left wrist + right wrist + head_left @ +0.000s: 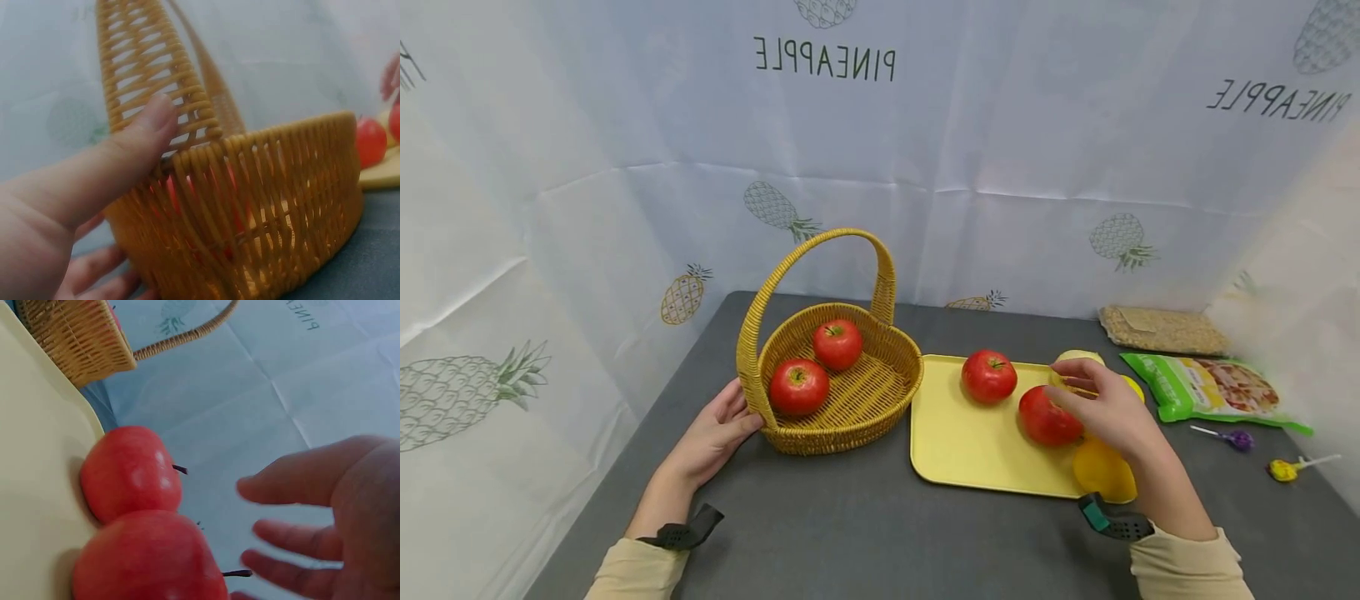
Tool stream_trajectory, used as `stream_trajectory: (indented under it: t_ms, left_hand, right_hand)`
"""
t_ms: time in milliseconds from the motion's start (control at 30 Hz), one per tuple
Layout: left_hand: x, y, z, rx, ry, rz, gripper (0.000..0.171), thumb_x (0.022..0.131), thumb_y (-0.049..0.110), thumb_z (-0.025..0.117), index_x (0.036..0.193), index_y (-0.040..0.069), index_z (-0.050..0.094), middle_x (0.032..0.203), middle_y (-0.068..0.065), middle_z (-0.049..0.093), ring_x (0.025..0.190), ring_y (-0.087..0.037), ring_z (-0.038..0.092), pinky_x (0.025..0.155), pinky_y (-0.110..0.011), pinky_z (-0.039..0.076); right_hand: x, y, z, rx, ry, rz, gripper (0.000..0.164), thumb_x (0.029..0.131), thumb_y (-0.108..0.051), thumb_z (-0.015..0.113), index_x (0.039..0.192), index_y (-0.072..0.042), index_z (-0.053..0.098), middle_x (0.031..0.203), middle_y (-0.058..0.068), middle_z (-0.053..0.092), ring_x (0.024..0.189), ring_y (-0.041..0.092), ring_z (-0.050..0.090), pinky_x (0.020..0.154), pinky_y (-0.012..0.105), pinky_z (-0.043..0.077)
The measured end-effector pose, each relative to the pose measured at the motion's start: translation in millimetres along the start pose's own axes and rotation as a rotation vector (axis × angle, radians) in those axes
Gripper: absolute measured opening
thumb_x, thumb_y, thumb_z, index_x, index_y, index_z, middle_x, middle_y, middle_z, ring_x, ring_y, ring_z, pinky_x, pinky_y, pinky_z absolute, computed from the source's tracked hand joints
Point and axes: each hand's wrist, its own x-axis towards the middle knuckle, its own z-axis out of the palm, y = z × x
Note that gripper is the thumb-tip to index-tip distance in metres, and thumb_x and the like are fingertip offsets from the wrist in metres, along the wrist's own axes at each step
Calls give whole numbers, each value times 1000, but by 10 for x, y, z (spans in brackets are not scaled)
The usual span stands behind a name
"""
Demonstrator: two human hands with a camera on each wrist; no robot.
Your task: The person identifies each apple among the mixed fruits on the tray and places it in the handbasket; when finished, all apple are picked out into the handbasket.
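Note:
A yellow-brown wicker basket [842,437] with a tall hoop handle holds two red apples, a nearer one [800,388] and a farther one [838,344]. My left hand [711,437] grips its left side, thumb [156,119] on the base of the handle and fingers along the outer wall. Two more red apples, one toward the back [989,377] and one nearer [1048,418], sit on a pale yellow tray [962,454]. Over the nearer apple hovers my right hand [1112,408], fingers spread and loosely bent, holding nothing; a gap shows between thumb and apple in the right wrist view.
Yellow fruit [1105,471] lies at the tray's right end, partly hidden by the right hand and wrist. Farther right are a clear bag of grain [1165,331], a green food packet [1217,387], a purple lollipop [1240,440] and a yellow lollipop [1283,471]. White pineapple-print curtains surround the table.

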Motion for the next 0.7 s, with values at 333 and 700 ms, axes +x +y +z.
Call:
stream_trajectory:
  t_ms: [333, 700]
  left_hand:
    - [-10, -1, 2, -18, -17, -2, 77, 105, 5, 57, 164, 3, 7, 157, 3, 39, 140, -5, 44, 107, -27, 43]
    - [-11, 8, -1, -23, -34, 18, 75, 105, 1, 55, 163, 1, 8, 157, 2, 41, 139, -7, 45, 107, -27, 43]
  right_hand:
    - [-6, -1, 5, -75, -76, 27, 69, 96, -42, 72, 145, 0, 49, 145, 27, 48, 133, 52, 41, 98, 61, 48]
    - [21, -10, 101, 7, -172, -34, 84, 86, -36, 85, 148, 1, 43, 147, 27, 47, 132, 50, 45, 99, 58, 49]
